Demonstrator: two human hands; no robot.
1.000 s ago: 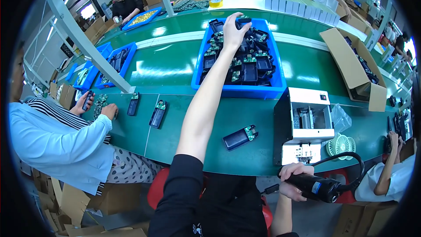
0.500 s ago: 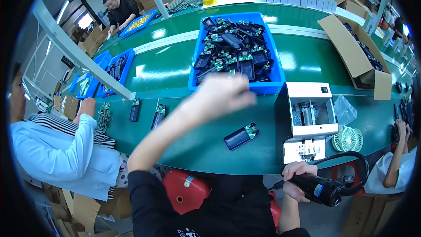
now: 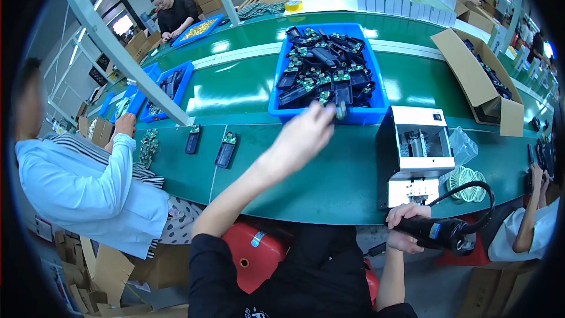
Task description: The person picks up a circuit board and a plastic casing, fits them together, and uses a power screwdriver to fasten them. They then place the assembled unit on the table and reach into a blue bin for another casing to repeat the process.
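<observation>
By the blue bin [image 3: 366, 116], the left hand [image 3: 303, 140] holds a blurred casing [image 3: 340, 110].

Left upper arm [image 3: 206, 265]: lowered beside the torso, in a black sleeve that ends near the bent elbow.
Left forearm [image 3: 247, 185]: bare, slanting up and to the right, the wrist roughly straight.
Left hand [image 3: 306, 132]: back uppermost, fingers bunched in a pinch pointing forward, their tips slightly blurred.
Right forearm [image 3: 393, 277]: bare above a black cuff [image 3: 397, 311], nearly upright.
Right hand [image 3: 405, 229]: closed in a wrapping grip, knuckles bent, well apart from the left.
</observation>
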